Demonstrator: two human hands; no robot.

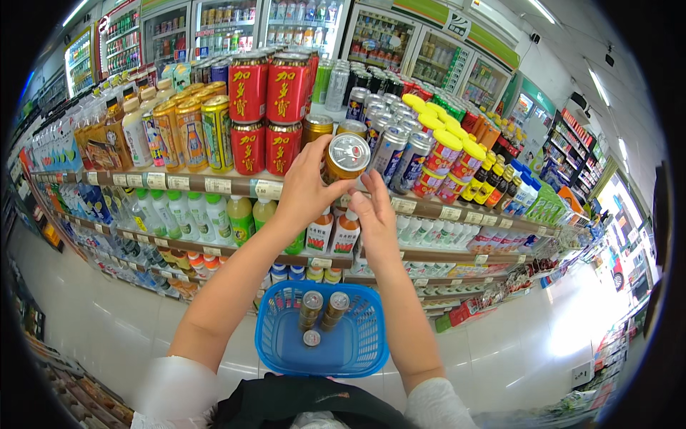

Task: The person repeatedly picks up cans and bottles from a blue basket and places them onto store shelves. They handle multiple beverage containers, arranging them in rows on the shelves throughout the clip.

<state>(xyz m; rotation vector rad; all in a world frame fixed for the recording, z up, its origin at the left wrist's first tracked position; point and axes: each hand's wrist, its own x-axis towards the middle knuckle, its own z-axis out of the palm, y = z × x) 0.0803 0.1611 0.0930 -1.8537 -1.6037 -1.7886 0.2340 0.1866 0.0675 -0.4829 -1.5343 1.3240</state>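
Note:
A gold drink can (pixel 348 154) with a silver lid is held in my left hand (pixel 311 179), at the front edge of the top shelf. My right hand (pixel 375 214) has its fingers apart just below and right of the can; whether its fingertips touch the can I cannot tell. Two more gold cans (pixel 317 127) stand behind it. Red cans (pixel 248 88) are stacked two high to the left, and silver-blue cans (pixel 392 150) stand to the right. Below my arms a blue plastic basket (pixel 381 343) holds several gold cans (pixel 311 305), some stacked.
Shelf edges (pixel 214 185) with price tags run across the view. Green-capped bottles (pixel 185 217) and orange juice bottles (pixel 343 236) stand on the shelf below. Yellow-lidded tins (pixel 445 145) are at the right. Glass-door fridges (pixel 383 40) line the back. Tiled floor (pixel 482 343) lies around the basket.

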